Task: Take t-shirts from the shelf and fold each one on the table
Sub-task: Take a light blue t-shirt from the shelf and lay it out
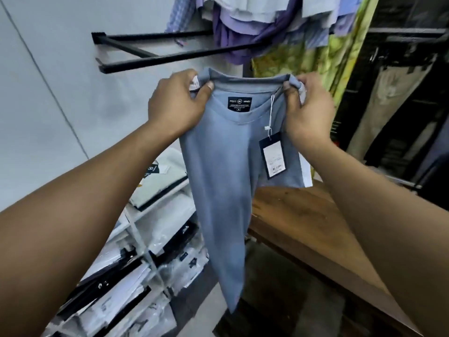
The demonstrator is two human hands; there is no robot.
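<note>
Hands: left hand (178, 104) & right hand (307, 110) grip blue t-shirt (218, 171) shoulders, held up.

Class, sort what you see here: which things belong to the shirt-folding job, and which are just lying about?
Part of the job:
blue t-shirt, gripped at the shoulders by left hand and right hand
wooden table
shelf of packed shirts

Just lying about:
hanging shirts
black wall rail
trousers
</note>
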